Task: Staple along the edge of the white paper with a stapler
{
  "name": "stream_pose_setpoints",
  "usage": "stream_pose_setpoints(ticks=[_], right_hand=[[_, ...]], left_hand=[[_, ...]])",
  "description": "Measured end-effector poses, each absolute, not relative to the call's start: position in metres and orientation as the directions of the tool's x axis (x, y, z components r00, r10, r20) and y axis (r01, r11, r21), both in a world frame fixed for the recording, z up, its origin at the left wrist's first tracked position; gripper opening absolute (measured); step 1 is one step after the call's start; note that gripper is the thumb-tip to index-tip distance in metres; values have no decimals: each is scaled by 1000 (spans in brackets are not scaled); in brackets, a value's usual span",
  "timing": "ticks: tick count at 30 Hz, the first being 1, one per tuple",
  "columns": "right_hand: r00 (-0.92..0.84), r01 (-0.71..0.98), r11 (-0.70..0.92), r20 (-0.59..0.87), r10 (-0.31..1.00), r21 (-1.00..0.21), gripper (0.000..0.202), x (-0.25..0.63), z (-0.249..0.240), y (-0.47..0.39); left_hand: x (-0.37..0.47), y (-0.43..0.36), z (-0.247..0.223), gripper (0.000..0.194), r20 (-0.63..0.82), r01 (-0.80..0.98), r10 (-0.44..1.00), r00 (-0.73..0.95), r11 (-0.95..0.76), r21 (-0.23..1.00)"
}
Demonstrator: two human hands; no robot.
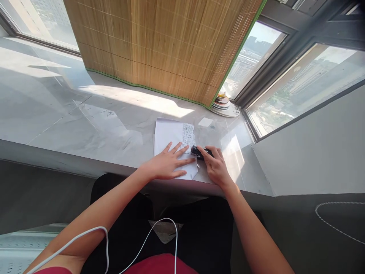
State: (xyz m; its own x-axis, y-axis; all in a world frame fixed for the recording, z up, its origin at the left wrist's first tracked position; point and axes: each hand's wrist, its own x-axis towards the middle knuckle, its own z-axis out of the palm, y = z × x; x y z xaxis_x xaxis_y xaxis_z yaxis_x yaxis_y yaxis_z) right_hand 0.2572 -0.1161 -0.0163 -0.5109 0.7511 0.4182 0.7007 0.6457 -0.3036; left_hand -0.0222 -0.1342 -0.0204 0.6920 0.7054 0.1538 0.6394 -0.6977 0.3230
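A white sheet of paper [169, 133] lies at the front edge of the window sill, its right part covered in a dense patch of short dark marks [188, 133] that look like staples. Spread flat over the lower half of the sheet, my left hand [168, 163] has its fingers apart and presses the paper down. My right hand [216, 163] is closed around a black stapler [196, 151], whose front end sits over the sheet's right edge, just below the marked patch. The stapler's underside and its jaw are hidden from me.
Beyond the sheet lie a small white paper piece [205, 121] and a short grey strip [212, 126]. Tiny dark bits [107, 113] are scattered farther left. A bamboo blind [159, 45] hangs at the back, with stacked plates [226, 108] beside its corner. A white cable [176, 243] crosses my lap.
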Motion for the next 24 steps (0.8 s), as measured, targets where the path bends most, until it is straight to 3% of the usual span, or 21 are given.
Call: stream_pose_setpoints(ticks=[17,24], right_hand=[[-500,733,623,405,765,-273,66,255,-17,-116],[-502,798,586,382,776,-142,68,246,-15,-120]], left_hand=[[-22,-135,-20,63,169,635,714,679,-688,353],[-22,-134,-22,64,164,636,711,684,-691,343]])
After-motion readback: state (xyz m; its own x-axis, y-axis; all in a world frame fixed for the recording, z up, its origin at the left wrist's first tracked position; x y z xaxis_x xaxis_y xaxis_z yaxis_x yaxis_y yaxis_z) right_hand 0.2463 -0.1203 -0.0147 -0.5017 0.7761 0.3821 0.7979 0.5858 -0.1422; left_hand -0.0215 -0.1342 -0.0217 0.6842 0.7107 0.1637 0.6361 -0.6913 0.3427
